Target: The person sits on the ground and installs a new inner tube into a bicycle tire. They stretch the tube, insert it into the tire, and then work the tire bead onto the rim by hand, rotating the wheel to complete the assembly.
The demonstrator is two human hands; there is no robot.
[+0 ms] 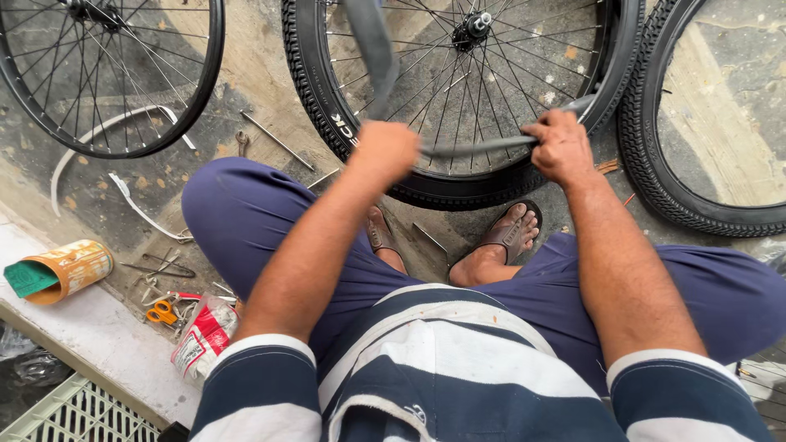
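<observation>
Two hands stretch a grey inner tube (475, 146) between them, just in front of a spoked bicycle wheel (458, 98) with a knobbly black tyre. The left hand (385, 154) is clenched around the tube where it bends upward and runs off the top of the view; the right hand (561, 147) grips it in a fist further along, close to the wheel's rim. The pulled length of tube lies across the lower spokes, so it partly hides them.

Below the hands, the person's knees in dark blue trousers (246, 213) spread wide, and two feet in brown sandals (512, 233) rest on the stained concrete floor (262, 82) right under the tyre. A second wheel (106, 74) stands to the left, well apart from the hands, and a loose black tyre (663, 164) leans at the right, touching or nearly touching the middle wheel. A long metal rod (277, 141) and a small spanner (242, 143) lie on the floor between the two wheels.

On the left, an orange tin (65, 270) lies on its side on a pale ledge (98, 336). Near it sit orange-handled scissors (162, 312), assorted small tools and a crumpled red and white packet (203, 337), just beside the left thigh.
</observation>
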